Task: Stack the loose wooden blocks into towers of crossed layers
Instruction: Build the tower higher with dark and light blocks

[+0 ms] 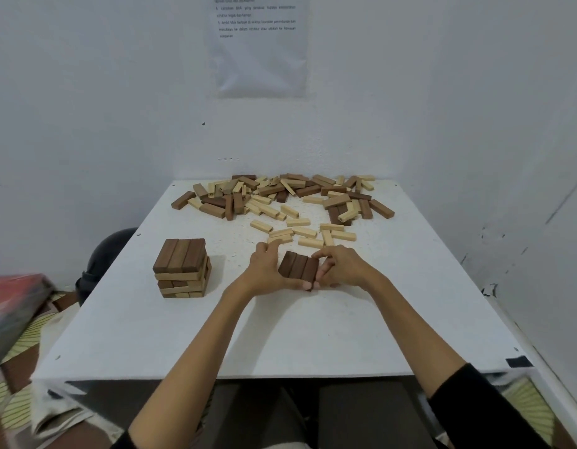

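Observation:
Three dark brown blocks point(298, 266) lie side by side as one flat row on the white table point(280, 335). My left hand point(264, 270) holds the row's left side, thumb at the near end, fingers reaching past the far end. My right hand point(340, 267) grips the right side with curled fingers. A finished tower point(182, 268) of crossed light and dark layers stands to the left, topped by three dark blocks. Several loose light and dark blocks point(280, 196) lie scattered across the table's far half.
White walls close in behind and to the right, with a printed sheet point(259, 43) on the back wall. A dark round object point(105, 257) sits off the table's left edge. A red and dark blurred item point(11, 315) lies at the far left.

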`<action>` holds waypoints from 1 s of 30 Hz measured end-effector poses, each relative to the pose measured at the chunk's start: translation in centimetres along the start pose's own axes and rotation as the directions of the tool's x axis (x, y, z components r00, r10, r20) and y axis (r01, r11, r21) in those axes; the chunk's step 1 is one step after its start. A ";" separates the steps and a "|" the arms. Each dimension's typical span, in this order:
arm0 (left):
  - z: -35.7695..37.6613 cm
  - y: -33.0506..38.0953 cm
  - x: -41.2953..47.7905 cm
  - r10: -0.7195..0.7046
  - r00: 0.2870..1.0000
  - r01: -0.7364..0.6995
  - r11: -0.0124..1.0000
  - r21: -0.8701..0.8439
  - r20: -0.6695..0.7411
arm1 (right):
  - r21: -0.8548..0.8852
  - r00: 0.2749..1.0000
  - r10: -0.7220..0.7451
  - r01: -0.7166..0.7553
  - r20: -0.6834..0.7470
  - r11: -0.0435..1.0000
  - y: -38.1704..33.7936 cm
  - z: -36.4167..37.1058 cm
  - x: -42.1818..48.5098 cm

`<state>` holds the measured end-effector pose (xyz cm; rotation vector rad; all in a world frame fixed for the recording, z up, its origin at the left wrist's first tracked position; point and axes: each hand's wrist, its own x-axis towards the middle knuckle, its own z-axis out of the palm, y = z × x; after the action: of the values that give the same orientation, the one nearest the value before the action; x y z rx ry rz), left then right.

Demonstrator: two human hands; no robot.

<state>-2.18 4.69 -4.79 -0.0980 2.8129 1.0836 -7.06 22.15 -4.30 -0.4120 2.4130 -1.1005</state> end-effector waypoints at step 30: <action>4.0 0.7 -0.4 -0.223 0.951 -0.062 0.542 -0.838 -0.215 | 0.783 0.976 -0.074 0.209 -0.205 0.587 0.2 4.7 1.2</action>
<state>-1.44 7.87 -7.21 -0.5153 2.1345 2.4763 -5.71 18.81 -7.52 -0.2012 1.7141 -2.2030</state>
